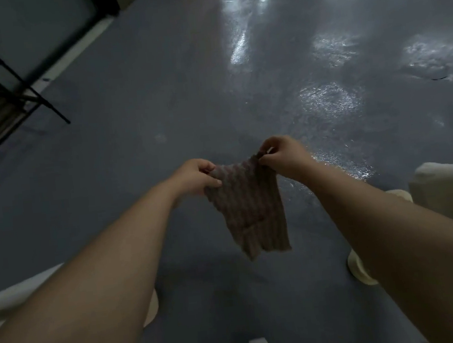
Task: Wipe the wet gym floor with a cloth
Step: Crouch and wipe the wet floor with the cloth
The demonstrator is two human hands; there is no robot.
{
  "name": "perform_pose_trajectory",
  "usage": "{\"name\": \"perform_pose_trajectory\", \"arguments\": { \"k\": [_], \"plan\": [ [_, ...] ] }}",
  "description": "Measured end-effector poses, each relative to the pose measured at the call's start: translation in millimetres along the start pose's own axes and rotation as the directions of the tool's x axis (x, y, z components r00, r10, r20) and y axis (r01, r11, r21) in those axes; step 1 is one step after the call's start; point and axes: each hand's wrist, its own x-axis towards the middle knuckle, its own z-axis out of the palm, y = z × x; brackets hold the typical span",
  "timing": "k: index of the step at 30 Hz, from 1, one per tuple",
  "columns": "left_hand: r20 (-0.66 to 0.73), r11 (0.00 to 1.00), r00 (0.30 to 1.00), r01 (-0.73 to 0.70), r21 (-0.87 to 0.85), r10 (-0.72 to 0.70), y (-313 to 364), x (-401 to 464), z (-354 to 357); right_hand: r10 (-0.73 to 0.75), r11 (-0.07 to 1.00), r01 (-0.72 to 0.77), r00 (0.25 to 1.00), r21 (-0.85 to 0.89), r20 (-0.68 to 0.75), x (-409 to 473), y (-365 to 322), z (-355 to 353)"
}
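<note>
Ribbed brown cloth point(247, 208) hangs above the grey gym floor point(158, 117), its top corners pinched by the left hand point(199, 175) and right hand point(282, 153); spread it flat before lowering onto the wet patches point(326, 99).

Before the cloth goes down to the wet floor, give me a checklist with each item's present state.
1. Left hand pinches the cloth at its top edge: ok.
2. Right hand pinches the other top corner: ok.
3. Cloth spread flat: not ok, it hangs creased.
4. Cloth touching the floor: not ok, held in the air.
5. Wet patches located, ahead and right: ok.
6. Cloth dry: cannot tell.
</note>
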Motion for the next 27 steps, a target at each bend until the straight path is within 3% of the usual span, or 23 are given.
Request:
{"name": "perform_pose_trajectory", "arguments": {
  "k": [5, 8, 11, 13, 15, 20, 23, 27],
  "plan": [
    [-0.273, 0.954, 0.957, -0.016, 0.299, 0.101, -22, 18, 10, -0.074, 0.992, 0.071, 0.997, -0.104, -0.028, 1, 8, 20],
    [-0.356, 0.945, 0.927, 0.006, 0.328, 0.118, -38, 17, 26, -0.116, 0.98, 0.11, 0.993, -0.166, -0.028, 1, 23, 34],
    [-0.168, 0.881, 0.986, 0.067, 0.467, 0.014, -72, 21, 47, -0.022, 0.91, 0.102, 0.98, -0.403, 0.197, -4, 54, 56],
    [0.002, 0.821, 0.994, 0.09, 0.564, -0.11, -96, 22, 61, 0.107, 0.834, 0.124, 0.92, -0.538, 0.377, -11, 79, 72],
    [0.029, 0.788, 0.983, 0.129, 0.601, -0.183, -116, 24, 72, 0.194, 0.828, 0.088, 0.882, -0.554, 0.429, -18, 97, 85],
    [-0.058, 0.803, 0.995, 0.096, 0.588, -0.077, -135, 35, 90, 0.197, 0.862, 0.052, 0.882, -0.503, 0.429, -15, 107, 107],
    [-0.131, 0.813, 0.991, 0.079, 0.577, -0.004, -129, 50, 102, 0.179, 0.864, 0.02, 0.921, -0.503, 0.345, 0, 104, 113],
    [-0.097, 0.749, 0.995, 0.041, 0.662, 0.032, -115, 79, 132, 0.15, 0.852, -0.036, 0.973, -0.522, 0.177, 28, 102, 115]
  ]
}}
